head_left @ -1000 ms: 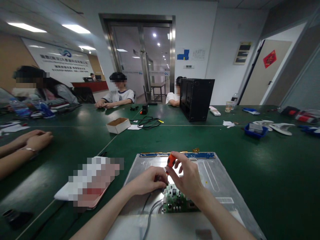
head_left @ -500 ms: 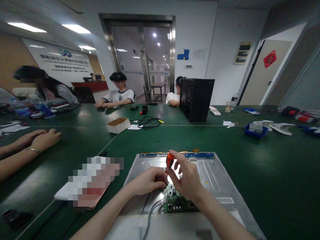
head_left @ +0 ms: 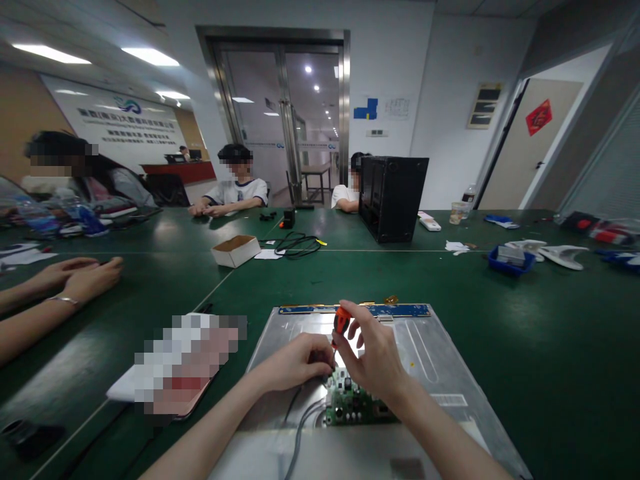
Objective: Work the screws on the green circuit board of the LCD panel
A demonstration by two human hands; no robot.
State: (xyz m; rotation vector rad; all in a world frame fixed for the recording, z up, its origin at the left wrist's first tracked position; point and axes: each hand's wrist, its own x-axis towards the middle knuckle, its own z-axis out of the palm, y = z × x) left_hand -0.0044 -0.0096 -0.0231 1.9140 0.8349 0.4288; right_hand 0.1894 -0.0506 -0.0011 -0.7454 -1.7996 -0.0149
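Observation:
A flat metal display panel (head_left: 435,353) lies in front of me, with a blue circuit strip (head_left: 407,311) along its far edge. On its near half sits a green circuit board (head_left: 350,403), with a grey cable (head_left: 299,433) running off its left side. My right hand (head_left: 377,350) grips an orange and black screwdriver (head_left: 342,320) by the handle, held upright over the board's far left corner. My left hand (head_left: 303,360) is closed at that corner beside the screwdriver's shaft; whatever its fingertips pinch is hidden.
Left of the panel lie a blurred white and pink item (head_left: 195,367) and another person's hands (head_left: 90,280). Farther back stand a small open box (head_left: 236,251), a coiled black cable (head_left: 300,245) and a black computer case (head_left: 395,200). A blue tray (head_left: 510,261) is at right.
The orange handle has tilted very slightly to the right in my right hand. My left hand and the panel stay put.

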